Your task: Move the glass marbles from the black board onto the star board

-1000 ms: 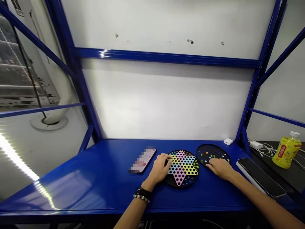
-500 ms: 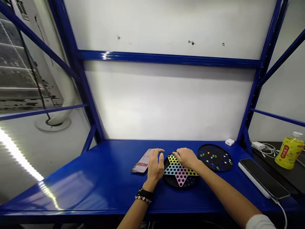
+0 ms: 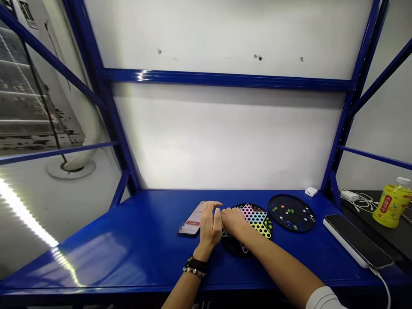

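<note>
A Chinese checkers board [image 3: 260, 231] lies on the blue table, a black round tray with a star of pink, light blue and yellow sections full of holes. My right hand [image 3: 233, 219] is over its left part, fingers curled down and closed. Whatever is between those fingertips is hidden. Just left of the board is my left hand [image 3: 210, 223], held with fingers loosely stretched and apart, nothing seen in it. Behind that hand, a phone [image 3: 193, 221] with a lit screen lies partly covered. Small coloured marbles show under the star's right edge.
Right of the board sits a black round lid [image 3: 291, 213] with several loose marbles in it. A dark phone [image 3: 357, 240] on a white block with a cable lies farther right. A white case [image 3: 310, 192] stands at the back, and a yellow bottle [image 3: 392, 204] on the side table.
My right hand has moved left from the board's upper right to its left part, close to my left hand. More of the star's right side now shows. My left hand has stayed in place.
</note>
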The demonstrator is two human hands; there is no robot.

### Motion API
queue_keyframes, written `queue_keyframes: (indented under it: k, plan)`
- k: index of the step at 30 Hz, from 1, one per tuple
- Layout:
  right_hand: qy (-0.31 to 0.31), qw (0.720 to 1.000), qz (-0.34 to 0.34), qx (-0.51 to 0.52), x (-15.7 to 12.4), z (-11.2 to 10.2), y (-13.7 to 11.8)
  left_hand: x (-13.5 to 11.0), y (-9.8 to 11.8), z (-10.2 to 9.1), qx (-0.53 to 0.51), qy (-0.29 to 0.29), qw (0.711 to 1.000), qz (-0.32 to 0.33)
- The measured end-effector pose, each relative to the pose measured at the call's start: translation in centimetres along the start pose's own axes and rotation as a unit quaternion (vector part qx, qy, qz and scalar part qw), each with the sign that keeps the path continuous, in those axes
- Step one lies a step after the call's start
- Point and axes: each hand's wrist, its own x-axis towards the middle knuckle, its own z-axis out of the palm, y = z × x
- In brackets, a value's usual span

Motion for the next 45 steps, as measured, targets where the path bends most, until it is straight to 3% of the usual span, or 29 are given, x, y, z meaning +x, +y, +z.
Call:
queue_keyframes:
  k: [11,18,21,24,27,31,34,38,45]
  plan:
    - [0.026,0.998,0.051,0.029,0.9,1.2,-0.9,-0.1,-0.1,0.0,-0.005,-0.01,1.0,0.005]
    - [0.04,0.997,0.03,0.062,-0.8,0.8,-0.6,0.0,0.2,0.0,-0.002,-0.015,1.0,0.001]
    - [0.075,0.993,0.036,0.089,-2.0,-0.1,0.1,-0.1,0.2,0.0,-0.004,-0.022,1.0,-0.003]
    - [0.124,0.985,0.074,0.098,-3.9,-1.6,3.2,-0.1,0.3,0.0,0.001,-0.032,0.999,-0.01]
    - [0.122,0.977,0.168,0.056,-6.7,-3.3,9.5,-0.2,0.3,0.1,-0.002,-0.04,0.999,-0.014]
    - [0.004,0.94,0.34,-0.036,-11.9,-4.6,19.4,-0.1,0.3,0.1,0.0,-0.041,0.999,-0.014]
    - [-0.106,0.916,0.383,-0.047,-15.4,-4.5,24.2,-0.2,0.5,0.2,0.018,-0.053,0.998,-0.002]
    - [-0.125,0.918,0.374,-0.05,-17.1,-4.0,25.3,-0.5,0.8,0.2,0.045,-0.095,0.994,0.026]
    - [-0.113,0.925,0.36,-0.05,-15.6,-4.3,24.4,-0.5,0.8,0.2,0.043,-0.11,0.992,0.031]
